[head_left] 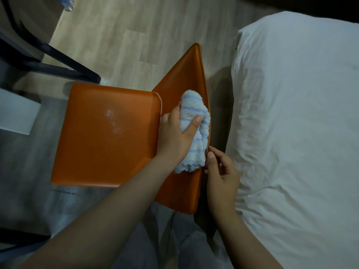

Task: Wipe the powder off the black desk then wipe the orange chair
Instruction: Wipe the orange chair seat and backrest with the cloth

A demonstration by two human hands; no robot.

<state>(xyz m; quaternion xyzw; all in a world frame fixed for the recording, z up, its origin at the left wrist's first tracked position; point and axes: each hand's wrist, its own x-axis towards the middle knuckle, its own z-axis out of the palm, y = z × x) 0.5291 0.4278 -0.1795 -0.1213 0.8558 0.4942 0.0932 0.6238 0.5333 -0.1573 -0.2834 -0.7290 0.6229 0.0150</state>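
Stage: chair phase, likely partway.
- Left hand [174,133]: fingers curled round striped cloth [194,121], pressing it on backrest [182,90] of orange chair [108,152].
- Right hand [221,171]: pinches backrest edge.
- Seat: white powder patch [113,121] unwiped.
- Black desk [58,63]: only leg visible, top unseen.

A person's bare left arm reaches in from the lower left with the forearm stretched and the wrist nearly straight. The left grip [175,133] is closed round a bunched cloth [194,131], thumb laid across its top and fingers mostly hidden behind it, pressing it to the back of the orange chair [108,144]. The right arm rises from the lower right. The right grip [222,172] has its fingers curled, and its thumb tip and forefinger meet the edge of the chair back just beside the cloth. The two grips are close together, not touching.
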